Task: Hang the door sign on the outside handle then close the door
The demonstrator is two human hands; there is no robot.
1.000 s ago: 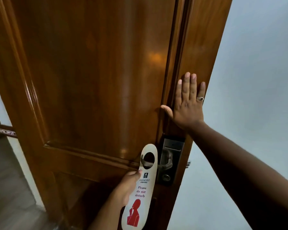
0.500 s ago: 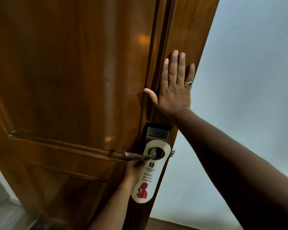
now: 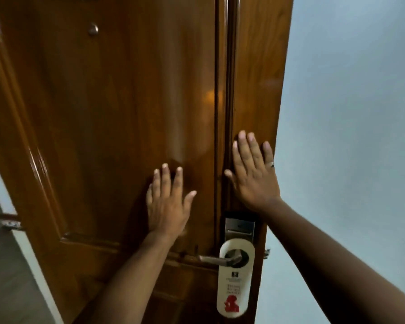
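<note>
On the metal lever handle [image 3: 216, 260] near the lower right of the brown wooden door [image 3: 117, 108] hangs the door sign [image 3: 235, 278], a long white card with rounded ends. Its round hole is threaded over the handle where the lever meets the silver lock plate [image 3: 239, 226], and the card drops straight down along the door's right-hand edge. Small dark print sits below the hole, red lettering under that, and a red figure near the bottom end; the words are too blurred to read. Neither hand touches the sign. Left hand [image 3: 167, 206] lies flat on the door's central panel, up and to the left of the handle, palm against the wood, fingers [image 3: 165, 177] straight and slightly spread, thumb out toward the right, holding nothing. Right hand [image 3: 253, 177] lies flat on the upright strip along the door's right edge, just above the lock plate, fingers close together and pointing up, thumb reaching left across the dark groove, also holding nothing. A ring [image 3: 272, 164] shows on one finger of that hand. Both bare forearms run up from the bottom of the view. High on the door sits a small round metal peephole [image 3: 93, 29]. Pale grey-blue wall [image 3: 351, 118] fills the space to the right of the door's edge, and to the left a strip of pale wall and grey floor [image 3: 7, 281] shows past the door.
</note>
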